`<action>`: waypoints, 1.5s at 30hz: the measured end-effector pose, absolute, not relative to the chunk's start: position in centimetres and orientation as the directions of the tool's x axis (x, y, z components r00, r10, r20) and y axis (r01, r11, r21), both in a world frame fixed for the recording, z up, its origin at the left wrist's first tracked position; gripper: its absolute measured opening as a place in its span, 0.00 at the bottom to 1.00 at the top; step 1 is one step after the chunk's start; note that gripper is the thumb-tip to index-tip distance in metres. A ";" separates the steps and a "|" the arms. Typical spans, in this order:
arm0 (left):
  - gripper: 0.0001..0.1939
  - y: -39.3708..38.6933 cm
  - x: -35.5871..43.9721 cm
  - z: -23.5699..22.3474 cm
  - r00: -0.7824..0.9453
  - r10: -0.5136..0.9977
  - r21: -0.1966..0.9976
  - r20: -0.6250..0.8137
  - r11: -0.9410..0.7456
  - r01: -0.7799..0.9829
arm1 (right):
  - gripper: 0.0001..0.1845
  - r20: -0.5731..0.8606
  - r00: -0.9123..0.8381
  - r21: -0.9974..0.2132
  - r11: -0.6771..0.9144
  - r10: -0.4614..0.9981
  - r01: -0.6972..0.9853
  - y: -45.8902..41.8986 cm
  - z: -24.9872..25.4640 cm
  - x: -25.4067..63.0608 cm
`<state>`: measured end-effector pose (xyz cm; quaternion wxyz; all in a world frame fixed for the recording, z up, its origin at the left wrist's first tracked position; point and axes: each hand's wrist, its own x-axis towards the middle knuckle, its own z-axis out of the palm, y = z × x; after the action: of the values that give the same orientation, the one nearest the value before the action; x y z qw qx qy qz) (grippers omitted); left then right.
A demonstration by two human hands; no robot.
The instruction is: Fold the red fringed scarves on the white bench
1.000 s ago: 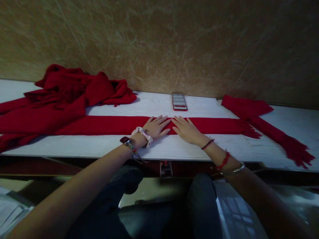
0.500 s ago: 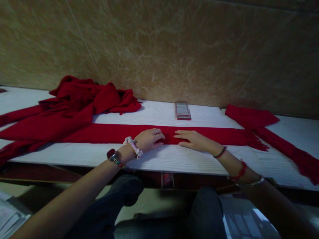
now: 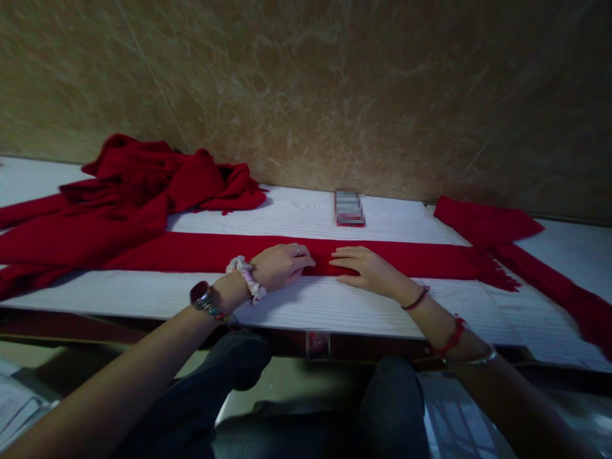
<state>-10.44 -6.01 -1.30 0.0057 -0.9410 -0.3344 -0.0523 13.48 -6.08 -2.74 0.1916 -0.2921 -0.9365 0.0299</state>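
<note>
A long red scarf (image 3: 205,252) with a fringed right end lies flat along the white table, folded to a narrow strip. My left hand (image 3: 280,266) rests on the middle of it, fingers gently bent, with a ring, a pale scrunchie and a watch on that arm. Just to the right, my right hand (image 3: 366,269) lies on the same strip with its fingers stretched out and slightly apart. A short stretch of red cloth shows between the two hands. Neither hand lifts the fabric.
A heap of crumpled red scarves (image 3: 157,175) covers the left part of the white table (image 3: 296,306). Another folded red scarf (image 3: 488,220) lies at the right. A small blurred-out object (image 3: 349,208) sits near the marbled wall (image 3: 306,95). My knees are below the table's front edge.
My view has shifted slightly. Both hands stay on the scarf, a little further left in the picture; the left thumb has drawn closer to its fingers. The scarf lies as before.
</note>
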 end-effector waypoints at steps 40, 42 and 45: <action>0.28 -5.3 -9.4 -1.6 0.409 0.905 0.011 -0.120 -0.411 0.912 | 0.29 0.149 -0.543 -0.091 0.558 0.826 0.825 -5.4 -2.5 11.9; 0.27 -5.0 -9.4 -1.5 0.400 0.903 0.013 -0.156 -0.403 0.915 | 0.29 0.141 -0.535 -0.075 0.548 0.833 0.833 -5.0 -2.6 11.9; 0.27 -5.1 -9.5 -1.3 0.384 0.900 0.002 -0.208 -0.392 0.920 | 0.28 0.132 -0.565 -0.028 0.573 0.814 0.819 -4.9 -2.9 12.2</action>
<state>-9.47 -5.14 -1.33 -0.0584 -0.8298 -0.5482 0.0869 12.21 -4.87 -2.89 0.0652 -0.4616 -0.8845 -0.0180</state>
